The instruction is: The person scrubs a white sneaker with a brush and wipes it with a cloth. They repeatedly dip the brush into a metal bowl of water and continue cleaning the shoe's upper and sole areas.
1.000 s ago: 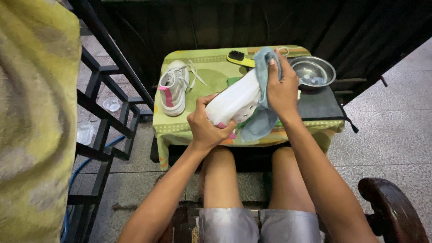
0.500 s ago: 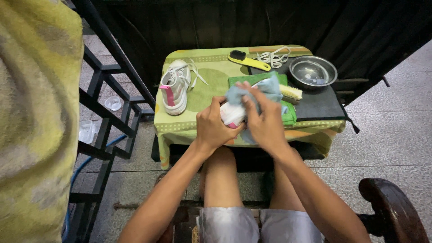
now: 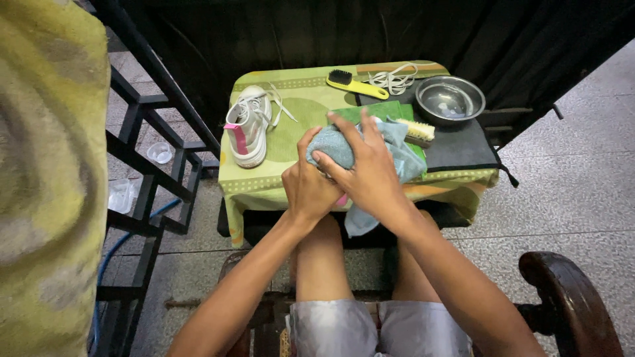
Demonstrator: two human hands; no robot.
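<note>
The right hand [image 3: 370, 175] pressed a blue cloth [image 3: 337, 147] around a shoe that was mostly hidden, fingers spread to wrap it. The left hand [image 3: 307, 188] gripped underneath to steady it above the table's [image 3: 297, 119] near edge. Another white shoe [image 3: 248, 125] lay well left.

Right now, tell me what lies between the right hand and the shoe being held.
A light blue cloth lies between them: the right hand presses it over the shoe, which it hides. The left hand grips from below.
</note>
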